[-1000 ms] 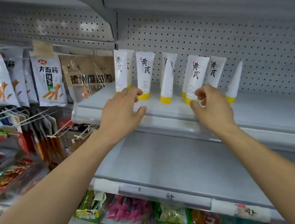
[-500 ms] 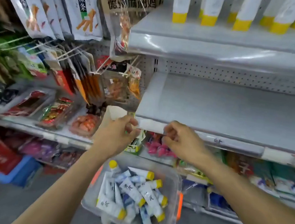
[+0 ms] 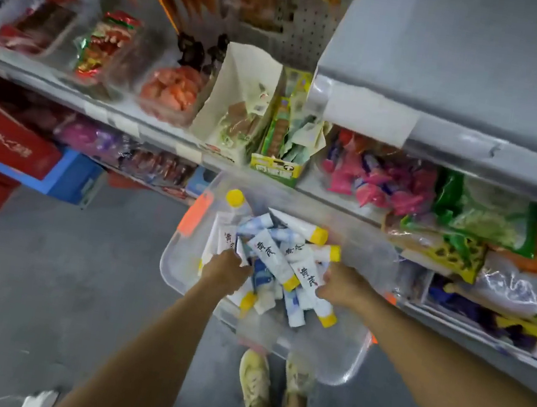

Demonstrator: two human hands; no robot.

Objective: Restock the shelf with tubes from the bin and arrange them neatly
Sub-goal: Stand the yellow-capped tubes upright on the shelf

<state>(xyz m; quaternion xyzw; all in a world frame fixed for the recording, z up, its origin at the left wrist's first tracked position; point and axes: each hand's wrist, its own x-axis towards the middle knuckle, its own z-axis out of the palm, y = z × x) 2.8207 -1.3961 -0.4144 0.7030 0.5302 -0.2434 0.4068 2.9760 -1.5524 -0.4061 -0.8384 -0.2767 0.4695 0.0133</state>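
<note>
While both forearms reach down from the bottom of the frame, past a pair of pale patterned shoes (image 3: 257,384) on the grey floor (image 3: 60,277), the step in hand looks like the pick-up. The left hand (image 3: 226,271) and right hand (image 3: 341,287) are inside the clear plastic bin with orange latches (image 3: 179,266) at centre frame, one on each side of a heap of white squeeze tubes with yellow caps (image 3: 268,255). The fingers of both hands bend down among the tubes and touch them, but motion blur hides whether either hand has closed on one.

The tubes lie crossed and stacked at all angles, so the next move probably calls for a firm hold on a top tube and a straight lift, or its neighbours will drag along.

Beyond the bin, at centre right, a low shelf holds pink and green snack packets (image 3: 383,185). Above it the grey metal shelf board (image 3: 470,59) juts out at upper right, its front lip over the bin's far edge and likely in the way of rising hands. Wrapped red snacks (image 3: 106,46) fill the upper left. The row being restocked is out of view.
</note>
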